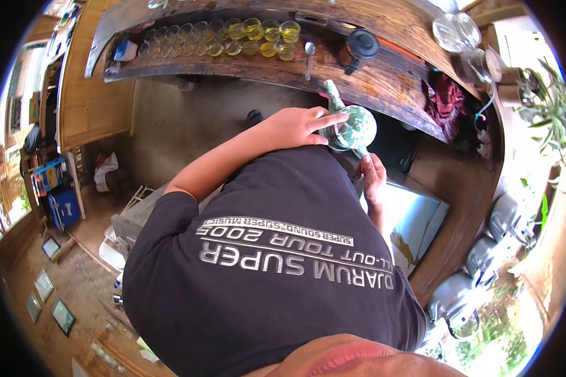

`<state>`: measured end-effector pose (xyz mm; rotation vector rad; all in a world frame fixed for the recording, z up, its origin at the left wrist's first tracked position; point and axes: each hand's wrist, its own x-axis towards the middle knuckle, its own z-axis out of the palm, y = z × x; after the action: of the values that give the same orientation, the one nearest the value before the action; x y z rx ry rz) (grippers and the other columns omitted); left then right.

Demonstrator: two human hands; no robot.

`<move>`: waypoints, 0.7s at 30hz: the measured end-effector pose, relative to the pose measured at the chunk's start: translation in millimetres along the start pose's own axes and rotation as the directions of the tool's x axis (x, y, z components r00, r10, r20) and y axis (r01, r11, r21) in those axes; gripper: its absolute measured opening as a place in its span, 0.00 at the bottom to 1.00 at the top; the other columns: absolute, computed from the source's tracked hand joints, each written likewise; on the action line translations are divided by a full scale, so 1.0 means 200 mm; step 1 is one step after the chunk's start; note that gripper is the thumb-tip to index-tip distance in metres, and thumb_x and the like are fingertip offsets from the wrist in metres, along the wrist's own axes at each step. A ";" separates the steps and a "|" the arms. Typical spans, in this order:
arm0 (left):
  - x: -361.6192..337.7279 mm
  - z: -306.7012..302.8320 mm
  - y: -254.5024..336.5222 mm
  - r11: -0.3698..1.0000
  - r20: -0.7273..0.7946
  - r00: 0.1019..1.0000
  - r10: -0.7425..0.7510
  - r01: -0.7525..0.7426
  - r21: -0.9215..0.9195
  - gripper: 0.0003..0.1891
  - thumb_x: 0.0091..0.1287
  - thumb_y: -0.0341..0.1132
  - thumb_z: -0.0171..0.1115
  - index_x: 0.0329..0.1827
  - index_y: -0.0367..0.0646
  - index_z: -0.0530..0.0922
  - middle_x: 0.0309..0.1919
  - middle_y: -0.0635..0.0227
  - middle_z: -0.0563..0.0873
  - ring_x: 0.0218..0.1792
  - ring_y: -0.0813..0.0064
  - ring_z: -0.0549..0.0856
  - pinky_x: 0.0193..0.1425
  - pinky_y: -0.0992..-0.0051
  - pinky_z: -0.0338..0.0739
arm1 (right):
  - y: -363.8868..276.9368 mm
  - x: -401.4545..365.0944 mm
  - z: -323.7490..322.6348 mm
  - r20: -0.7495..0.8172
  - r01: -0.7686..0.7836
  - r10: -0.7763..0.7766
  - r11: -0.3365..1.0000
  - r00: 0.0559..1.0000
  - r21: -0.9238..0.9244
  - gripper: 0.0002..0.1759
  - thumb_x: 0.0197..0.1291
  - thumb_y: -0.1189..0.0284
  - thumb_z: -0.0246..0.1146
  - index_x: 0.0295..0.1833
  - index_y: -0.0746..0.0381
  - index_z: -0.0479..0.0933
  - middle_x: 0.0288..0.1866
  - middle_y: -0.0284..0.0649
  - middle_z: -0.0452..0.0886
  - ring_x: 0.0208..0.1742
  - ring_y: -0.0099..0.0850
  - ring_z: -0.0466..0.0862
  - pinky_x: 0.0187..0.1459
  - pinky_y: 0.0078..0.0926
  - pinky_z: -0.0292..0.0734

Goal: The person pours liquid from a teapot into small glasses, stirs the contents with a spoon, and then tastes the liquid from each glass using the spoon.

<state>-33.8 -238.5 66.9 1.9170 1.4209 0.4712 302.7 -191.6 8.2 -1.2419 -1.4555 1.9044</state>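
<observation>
A green-and-white marbled teapot (356,129) is held close in front of my dark T-shirt, near the counter's edge. Its spout (334,95) points away from me towards the counter. My left hand (308,127) lies against the near left side and top of the pot, fingers reaching over it and the thumb lower down. On the opposite side my right hand (372,171) is closed around the handle (361,152). The inside of the teapot is hidden.
Several glasses with yellowish liquid, some looking emptier, stand in rows (251,30) on the wooden counter (324,53). Beside them are a spoon (309,58), a dark lidded pot (361,45) and a red cloth (445,103). Glass jars (456,31) and metal kettles (453,294) are at right.
</observation>
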 end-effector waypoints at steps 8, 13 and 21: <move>-0.44 -0.20 -0.20 0.983 -0.227 0.961 -0.155 0.173 0.063 0.44 0.77 0.54 0.75 0.95 0.62 0.68 0.68 0.59 0.89 0.56 0.48 0.94 0.62 0.53 0.88 | -0.06 0.30 0.44 0.256 -0.019 0.056 0.990 0.965 -0.143 0.26 0.94 0.54 0.59 0.41 0.61 0.78 0.33 0.31 0.81 0.34 0.20 0.77 0.39 0.26 0.72; -0.69 -0.36 -0.45 0.977 -0.352 0.924 -0.151 0.193 0.087 0.45 0.76 0.56 0.76 0.95 0.60 0.69 0.65 0.60 0.89 0.54 0.50 0.93 0.60 0.54 0.88 | -0.13 0.46 0.82 0.311 0.057 0.013 0.975 0.950 -0.214 0.25 0.94 0.55 0.59 0.41 0.61 0.78 0.32 0.30 0.81 0.35 0.19 0.76 0.38 0.26 0.71; -1.00 -0.70 -0.95 0.978 -0.359 0.925 -0.124 0.175 0.114 0.46 0.76 0.55 0.77 0.96 0.62 0.67 0.59 0.61 0.89 0.52 0.52 0.94 0.58 0.54 0.88 | -0.17 0.64 1.48 0.223 0.006 0.042 0.977 0.974 -0.212 0.25 0.94 0.55 0.59 0.40 0.58 0.77 0.31 0.29 0.81 0.29 0.15 0.74 0.31 0.22 0.68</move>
<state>-321.8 -352.0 51.2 1.8811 1.8620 0.6787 -18.1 -237.0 2.8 -1.1602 -1.8113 1.9983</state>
